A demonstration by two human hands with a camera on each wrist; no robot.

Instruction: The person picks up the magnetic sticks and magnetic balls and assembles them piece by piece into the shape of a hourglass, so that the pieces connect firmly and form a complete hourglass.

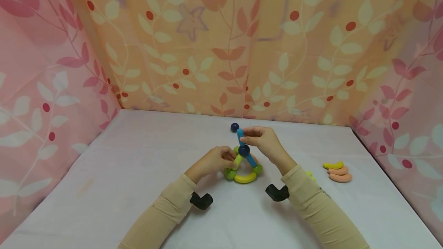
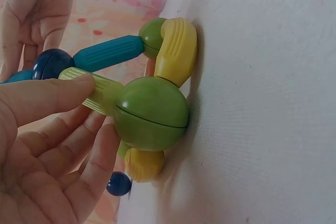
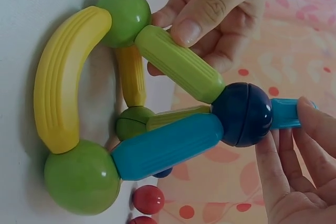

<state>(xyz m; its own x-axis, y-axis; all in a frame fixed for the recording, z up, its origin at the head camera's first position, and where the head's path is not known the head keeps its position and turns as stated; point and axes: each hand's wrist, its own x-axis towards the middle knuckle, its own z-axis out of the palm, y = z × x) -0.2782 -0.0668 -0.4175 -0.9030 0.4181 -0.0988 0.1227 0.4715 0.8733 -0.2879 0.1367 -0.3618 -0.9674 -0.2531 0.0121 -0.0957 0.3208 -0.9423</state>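
Between the hands a pyramid [image 1: 243, 164] of rods and balls stands built; left hand [image 1: 211, 161] pinches a green rod [image 3: 178, 64]; right hand [image 1: 264, 141] pinches a blue rod [image 1: 240, 136] atop the navy ball [image 1: 243, 150]; loose pieces [image 1: 337, 171] lie right, unused.

No writing, label, brand or number can be read anywhere here. The rods [image 3: 167, 146] and balls [image 3: 242, 114] of the toy are plain ribbed and smooth plastic with no marks, and the curtain [image 1: 221, 45] behind the bench [image 1: 138, 153] carries only a leaf-and-berry pattern. There is a small dark mark on the right sleeve [image 1: 323, 193], but it is too small to make out.
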